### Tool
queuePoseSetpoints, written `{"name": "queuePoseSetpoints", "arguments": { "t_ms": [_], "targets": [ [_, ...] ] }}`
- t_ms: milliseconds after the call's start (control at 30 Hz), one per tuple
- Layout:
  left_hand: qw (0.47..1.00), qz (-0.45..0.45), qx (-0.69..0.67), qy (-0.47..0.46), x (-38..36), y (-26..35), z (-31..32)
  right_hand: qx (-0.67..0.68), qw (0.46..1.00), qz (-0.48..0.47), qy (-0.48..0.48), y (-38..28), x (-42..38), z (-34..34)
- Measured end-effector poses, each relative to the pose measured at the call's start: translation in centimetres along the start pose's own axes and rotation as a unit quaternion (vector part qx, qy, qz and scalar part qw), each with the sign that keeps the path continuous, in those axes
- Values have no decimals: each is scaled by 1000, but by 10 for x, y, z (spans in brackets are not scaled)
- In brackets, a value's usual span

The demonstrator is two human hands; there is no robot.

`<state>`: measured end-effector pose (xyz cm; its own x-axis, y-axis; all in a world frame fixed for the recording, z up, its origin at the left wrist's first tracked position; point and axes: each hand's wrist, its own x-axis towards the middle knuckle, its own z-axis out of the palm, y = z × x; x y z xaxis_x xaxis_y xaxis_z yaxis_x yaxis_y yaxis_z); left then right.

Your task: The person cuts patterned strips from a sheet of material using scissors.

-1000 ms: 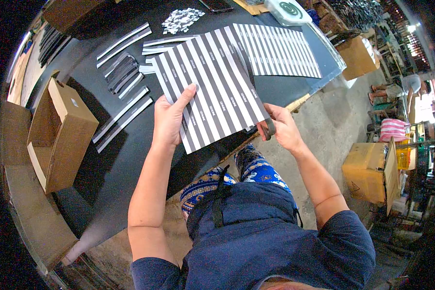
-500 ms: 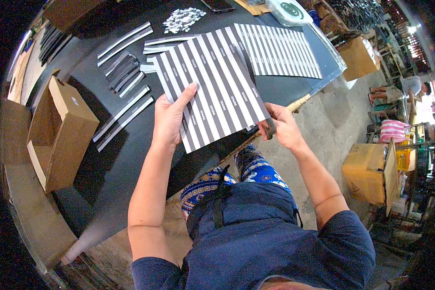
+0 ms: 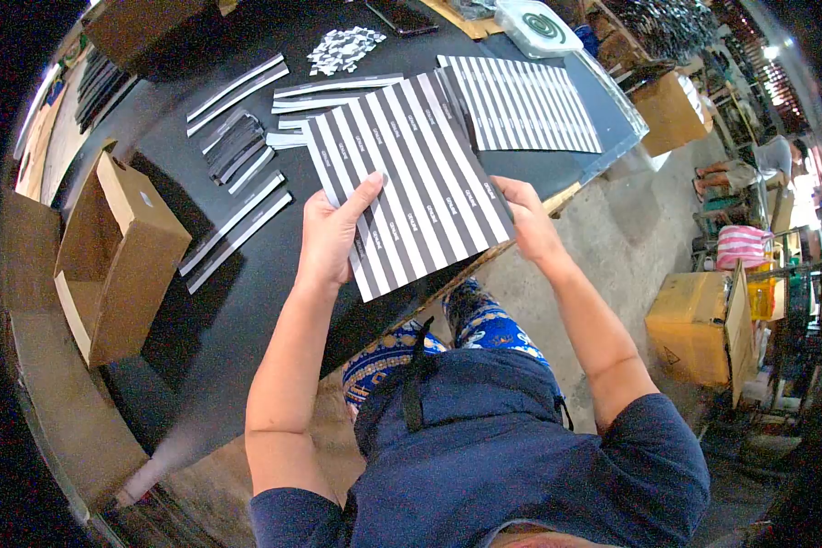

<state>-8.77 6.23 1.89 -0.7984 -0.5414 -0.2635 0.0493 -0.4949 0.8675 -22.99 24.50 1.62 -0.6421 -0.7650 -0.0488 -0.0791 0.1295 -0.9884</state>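
Clamping the striped sheet point(image 3: 420, 183), the left hand point(image 3: 329, 239) holds it over the bench point(image 3: 242, 333). Right hand point(image 3: 532, 221): grip partly hidden, cannot tell.

The striped sheet point(image 3: 425, 192) covers the fingertips of the left hand point(image 3: 329, 233) except its thumb, and the right ends of some strips point(image 3: 286, 140). The top edge crops a brown box point(image 3: 146, 38); lettering on the far sheet point(image 3: 530, 105) is illegible.
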Motion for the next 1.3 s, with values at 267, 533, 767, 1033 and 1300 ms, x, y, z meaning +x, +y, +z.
{"name": "queuePoseSetpoints", "arguments": {
  "t_ms": [267, 533, 767, 1033, 1300],
  "targets": [
    [1000, -5, -9, 16, 0, 5, -1, -9, 1000, -15, -20, -4, 7, 3],
    [1000, -4, -13, 9, 1, 5, -2, 11, 999, -31, -33, -3, 8, 2],
    [999, 3, -36, 9, 2, 4, -2, 6, 999, -21, -30, -2, 7, 2],
    [999, 6, -34, 2, 3, 2, -4, -14, 1000, -19, -13, -5, 7, 3],
    [999, 0, -33, -3, 3, 2, -4, 10, 1000, -10, -15, -1, 8, 4]
  ]
}}
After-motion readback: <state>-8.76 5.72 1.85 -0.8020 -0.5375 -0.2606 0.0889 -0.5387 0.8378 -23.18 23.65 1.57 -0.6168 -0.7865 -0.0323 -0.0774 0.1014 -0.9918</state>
